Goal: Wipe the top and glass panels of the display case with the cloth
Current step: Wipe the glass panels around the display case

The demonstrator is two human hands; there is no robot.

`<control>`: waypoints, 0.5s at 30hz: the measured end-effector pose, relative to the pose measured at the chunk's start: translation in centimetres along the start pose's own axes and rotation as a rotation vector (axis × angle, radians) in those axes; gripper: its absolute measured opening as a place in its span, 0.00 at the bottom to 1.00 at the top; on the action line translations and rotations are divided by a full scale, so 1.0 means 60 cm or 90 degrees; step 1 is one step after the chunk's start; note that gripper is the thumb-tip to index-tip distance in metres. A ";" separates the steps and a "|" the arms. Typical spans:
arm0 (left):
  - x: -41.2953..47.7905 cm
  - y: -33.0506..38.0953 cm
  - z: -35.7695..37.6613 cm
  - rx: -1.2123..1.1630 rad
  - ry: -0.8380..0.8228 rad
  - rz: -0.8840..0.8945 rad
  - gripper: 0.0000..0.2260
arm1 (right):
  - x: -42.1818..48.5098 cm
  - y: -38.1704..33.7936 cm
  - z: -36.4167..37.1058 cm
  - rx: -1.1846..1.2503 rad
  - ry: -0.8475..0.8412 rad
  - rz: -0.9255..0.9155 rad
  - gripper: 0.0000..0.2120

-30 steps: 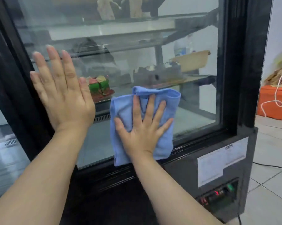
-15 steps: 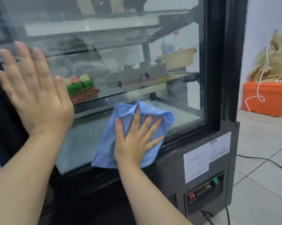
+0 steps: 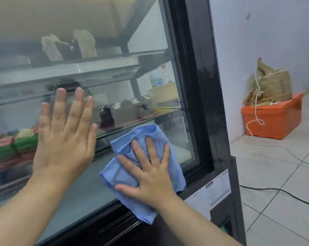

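The display case's front glass panel point(image 3: 146, 50) fills the left of the view, framed in black point(image 3: 201, 86). My right hand point(image 3: 150, 173) lies flat with fingers spread on a light blue cloth point(image 3: 121, 176), pressing it against the lower right part of the glass, near the bottom frame. My left hand point(image 3: 64, 134) is flat and open against the glass to the left, holding nothing. Shelves with cakes point(image 3: 13, 144) show through the glass.
An orange plastic box point(image 3: 272, 118) with brown paper bags point(image 3: 272, 87) and a white cord stands on the tiled floor by the wall at right. A black cable point(image 3: 281, 190) runs across the tiles. A white label point(image 3: 214, 192) sits on the case's base.
The view has shifted left and up. My right hand has slid the cloth rightward along the lower glass toward the right frame. My left hand stays flat on the glass.
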State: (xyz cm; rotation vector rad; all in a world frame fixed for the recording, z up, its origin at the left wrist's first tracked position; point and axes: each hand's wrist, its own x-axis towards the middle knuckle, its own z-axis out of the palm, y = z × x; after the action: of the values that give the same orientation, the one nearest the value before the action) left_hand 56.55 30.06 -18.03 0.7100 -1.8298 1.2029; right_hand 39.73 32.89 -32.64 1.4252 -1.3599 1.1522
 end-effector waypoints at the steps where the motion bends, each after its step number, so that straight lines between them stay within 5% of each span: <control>1: 0.001 0.001 0.002 -0.003 0.011 0.004 0.24 | 0.002 0.022 0.000 -0.002 0.008 -0.004 0.30; 6: 0.001 -0.006 0.027 -0.062 0.007 -0.013 0.25 | 0.078 0.120 -0.023 -0.012 0.052 0.468 0.37; 8: 0.002 -0.012 0.032 -0.065 0.007 0.005 0.24 | 0.120 0.067 -0.022 0.006 0.054 0.464 0.37; 11: -0.002 -0.006 0.019 -0.044 0.030 0.013 0.24 | 0.134 -0.010 -0.008 -0.014 0.046 0.278 0.35; 15: 0.018 -0.040 -0.005 -0.048 0.013 0.043 0.24 | 0.129 0.085 -0.028 -0.019 0.036 0.299 0.35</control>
State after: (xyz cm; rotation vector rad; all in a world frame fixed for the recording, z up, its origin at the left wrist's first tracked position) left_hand 58.00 29.41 -15.92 0.5963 -1.8854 1.1741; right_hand 34.47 32.40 -24.83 1.0689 -1.7172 1.4468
